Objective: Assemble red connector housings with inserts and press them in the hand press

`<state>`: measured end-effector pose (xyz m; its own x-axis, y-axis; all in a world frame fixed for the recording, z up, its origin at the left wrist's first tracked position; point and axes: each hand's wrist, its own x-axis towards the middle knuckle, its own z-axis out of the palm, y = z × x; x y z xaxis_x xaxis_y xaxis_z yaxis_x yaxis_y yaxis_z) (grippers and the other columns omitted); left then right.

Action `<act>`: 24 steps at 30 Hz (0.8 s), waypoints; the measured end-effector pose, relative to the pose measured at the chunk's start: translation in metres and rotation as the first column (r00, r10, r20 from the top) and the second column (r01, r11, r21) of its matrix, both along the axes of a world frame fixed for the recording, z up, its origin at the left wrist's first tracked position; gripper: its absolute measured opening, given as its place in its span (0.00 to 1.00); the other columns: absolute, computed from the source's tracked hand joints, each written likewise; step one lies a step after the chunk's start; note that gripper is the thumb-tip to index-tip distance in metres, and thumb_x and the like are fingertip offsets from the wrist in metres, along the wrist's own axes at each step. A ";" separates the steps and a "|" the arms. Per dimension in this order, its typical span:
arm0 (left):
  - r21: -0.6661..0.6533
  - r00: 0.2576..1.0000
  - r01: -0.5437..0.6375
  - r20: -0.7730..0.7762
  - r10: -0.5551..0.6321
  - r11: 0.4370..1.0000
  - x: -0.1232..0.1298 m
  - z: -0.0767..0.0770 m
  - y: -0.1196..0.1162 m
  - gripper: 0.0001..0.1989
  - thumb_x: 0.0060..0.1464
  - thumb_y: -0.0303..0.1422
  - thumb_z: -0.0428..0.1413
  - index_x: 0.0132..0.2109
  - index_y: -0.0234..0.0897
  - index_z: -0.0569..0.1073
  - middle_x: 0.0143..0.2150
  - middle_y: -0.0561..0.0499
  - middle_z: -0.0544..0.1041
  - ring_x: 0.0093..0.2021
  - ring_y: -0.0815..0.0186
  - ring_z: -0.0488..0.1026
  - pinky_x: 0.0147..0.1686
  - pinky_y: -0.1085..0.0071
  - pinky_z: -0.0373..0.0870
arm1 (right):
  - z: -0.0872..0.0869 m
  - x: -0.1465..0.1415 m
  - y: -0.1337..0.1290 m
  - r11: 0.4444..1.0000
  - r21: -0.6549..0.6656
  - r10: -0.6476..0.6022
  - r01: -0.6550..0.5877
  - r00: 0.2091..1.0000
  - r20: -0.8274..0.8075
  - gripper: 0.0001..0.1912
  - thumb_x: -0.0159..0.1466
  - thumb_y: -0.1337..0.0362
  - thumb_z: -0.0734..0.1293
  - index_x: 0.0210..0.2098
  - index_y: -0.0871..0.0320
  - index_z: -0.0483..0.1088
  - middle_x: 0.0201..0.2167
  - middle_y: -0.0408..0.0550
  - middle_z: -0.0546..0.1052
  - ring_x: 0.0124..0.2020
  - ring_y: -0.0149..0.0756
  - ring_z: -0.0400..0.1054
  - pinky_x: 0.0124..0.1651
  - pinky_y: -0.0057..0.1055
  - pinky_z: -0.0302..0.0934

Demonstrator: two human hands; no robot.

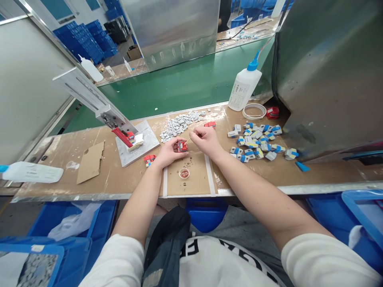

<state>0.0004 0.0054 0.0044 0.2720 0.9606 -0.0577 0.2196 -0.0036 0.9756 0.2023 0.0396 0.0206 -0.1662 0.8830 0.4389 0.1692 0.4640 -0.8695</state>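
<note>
My left hand (170, 153) is closed around a small red toy vehicle (182, 146) over the cardboard mat. In a pinch, my right hand (206, 140) holds a thin wooden stick (188, 140), its tip at the toy. A small cup of reddish-brown liquid (184, 173) stands below them on the cardboard mat (196, 181), with dark spots around it. Another red toy vehicle (149, 160) lies left of my left hand, and a red piece (210, 124) lies just beyond my right hand. Small grey pieces (179, 125) are heaped behind my hands.
Several white, blue and yellow blocks (257, 141) lie at right, near a tape roll (254, 112) and a white bottle (243, 87). At left stands a metal clamp fixture (119, 127), with a cardboard piece (91, 162) and a lying bottle (34, 172). A green conveyor belt (179, 87) runs behind.
</note>
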 end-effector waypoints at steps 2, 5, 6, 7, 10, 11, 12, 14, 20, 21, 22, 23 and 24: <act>0.001 1.000 -0.003 -0.002 0.003 1.000 0.000 0.000 0.000 0.33 0.44 0.37 0.76 0.56 0.36 0.75 0.42 0.49 0.80 0.42 0.60 0.80 0.50 0.61 0.78 | -0.001 -0.001 0.001 1.000 -0.001 -0.004 0.004 1.000 0.008 0.18 0.61 0.60 0.62 0.21 0.53 0.48 0.20 0.38 0.53 0.26 0.29 0.48 0.32 0.31 0.44; 0.009 1.000 0.000 -0.011 0.000 1.000 0.000 -0.001 0.000 0.33 0.45 0.37 0.76 0.56 0.36 0.75 0.43 0.48 0.80 0.43 0.59 0.80 0.50 0.60 0.78 | -0.002 -0.001 0.001 1.000 -0.002 0.000 0.001 1.000 0.022 0.19 0.61 0.60 0.63 0.21 0.53 0.49 0.20 0.38 0.53 0.26 0.29 0.48 0.32 0.31 0.44; 0.012 1.000 0.002 -0.015 -0.001 1.000 0.000 -0.001 0.000 0.33 0.45 0.37 0.76 0.56 0.36 0.75 0.43 0.48 0.80 0.43 0.59 0.80 0.50 0.60 0.78 | -0.003 -0.001 0.001 1.000 -0.006 -0.001 0.001 1.000 0.028 0.19 0.62 0.60 0.63 0.21 0.53 0.49 0.20 0.38 0.53 0.26 0.29 0.48 0.32 0.31 0.43; 0.015 1.000 0.003 -0.019 -0.002 1.000 0.000 -0.001 0.000 0.33 0.45 0.37 0.76 0.56 0.36 0.75 0.43 0.48 0.80 0.43 0.59 0.80 0.50 0.60 0.78 | -0.003 -0.002 0.001 1.000 -0.012 -0.002 0.002 0.999 0.033 0.19 0.62 0.60 0.63 0.21 0.53 0.50 0.20 0.38 0.53 0.26 0.29 0.48 0.32 0.31 0.43; 0.023 1.000 0.006 -0.027 -0.005 1.000 0.000 -0.002 0.000 0.33 0.45 0.38 0.76 0.56 0.36 0.75 0.43 0.47 0.80 0.44 0.58 0.80 0.50 0.60 0.78 | -0.004 -0.002 0.001 1.000 -0.021 0.003 -0.003 0.999 0.036 0.20 0.63 0.60 0.64 0.21 0.54 0.50 0.20 0.38 0.53 0.26 0.29 0.48 0.32 0.31 0.43; 0.025 1.000 0.008 -0.028 -0.007 1.000 0.000 -0.002 0.000 0.32 0.45 0.38 0.76 0.55 0.36 0.75 0.43 0.47 0.80 0.44 0.58 0.80 0.50 0.60 0.78 | -0.004 -0.003 0.001 1.000 -0.022 0.008 -0.007 0.999 0.036 0.20 0.63 0.59 0.64 0.21 0.53 0.50 0.20 0.38 0.53 0.26 0.29 0.48 0.32 0.31 0.43; 0.027 1.000 0.009 -0.029 -0.008 1.000 0.000 -0.003 0.000 0.32 0.45 0.38 0.76 0.55 0.36 0.75 0.43 0.48 0.80 0.44 0.58 0.80 0.50 0.60 0.78 | -0.004 -0.003 0.001 1.000 -0.023 0.011 -0.010 0.999 0.036 0.20 0.63 0.59 0.64 0.21 0.53 0.50 0.20 0.38 0.53 0.26 0.29 0.48 0.32 0.31 0.43; 0.030 0.999 0.010 -0.031 -0.009 0.999 0.000 -0.003 0.001 0.32 0.45 0.38 0.76 0.55 0.37 0.75 0.42 0.48 0.80 0.43 0.59 0.80 0.50 0.60 0.78 | -0.004 -0.003 0.000 1.000 -0.023 0.006 -0.005 0.999 0.045 0.20 0.63 0.60 0.64 0.21 0.53 0.50 0.20 0.37 0.52 0.26 0.29 0.48 0.31 0.31 0.43; 0.015 1.000 0.006 -0.020 -0.006 1.000 0.000 -0.003 0.000 0.32 0.46 0.37 0.76 0.56 0.37 0.75 0.41 0.49 0.80 0.42 0.60 0.80 0.47 0.62 0.79 | -0.002 -0.001 0.000 0.999 -0.003 -0.032 0.032 0.997 0.073 0.19 0.61 0.63 0.63 0.20 0.54 0.49 0.19 0.37 0.51 0.25 0.28 0.47 0.31 0.31 0.43; 0.013 1.000 0.007 -0.017 -0.007 1.000 0.000 -0.003 0.000 0.32 0.46 0.37 0.76 0.56 0.37 0.75 0.41 0.49 0.80 0.42 0.60 0.80 0.47 0.62 0.78 | -0.002 -0.001 0.000 1.000 -0.005 -0.028 0.028 0.997 0.076 0.19 0.60 0.63 0.63 0.20 0.54 0.49 0.19 0.37 0.51 0.25 0.28 0.47 0.31 0.31 0.43; 0.012 1.000 0.007 -0.013 -0.007 1.000 0.000 -0.003 0.000 0.31 0.47 0.37 0.75 0.56 0.37 0.75 0.41 0.49 0.80 0.42 0.60 0.79 0.47 0.62 0.78 | -0.002 0.000 0.000 1.000 -0.010 -0.019 0.020 0.997 0.081 0.18 0.60 0.64 0.63 0.20 0.54 0.49 0.19 0.37 0.51 0.25 0.28 0.47 0.31 0.31 0.42; 0.011 1.000 0.007 -0.008 -0.007 1.000 -0.001 -0.002 0.000 0.31 0.47 0.37 0.75 0.56 0.37 0.76 0.40 0.50 0.79 0.41 0.60 0.79 0.46 0.62 0.78 | -0.002 0.000 -0.001 1.000 -0.017 -0.005 0.007 0.996 0.086 0.18 0.59 0.64 0.63 0.20 0.54 0.48 0.19 0.37 0.51 0.25 0.28 0.47 0.31 0.31 0.42; 0.008 1.000 0.006 -0.005 -0.006 1.000 -0.001 -0.002 0.000 0.31 0.46 0.37 0.75 0.56 0.37 0.76 0.40 0.50 0.79 0.41 0.60 0.79 0.47 0.62 0.78 | -0.002 0.000 -0.001 1.000 -0.023 0.011 -0.009 0.996 0.090 0.18 0.58 0.65 0.63 0.20 0.53 0.48 0.19 0.37 0.51 0.25 0.28 0.47 0.31 0.32 0.42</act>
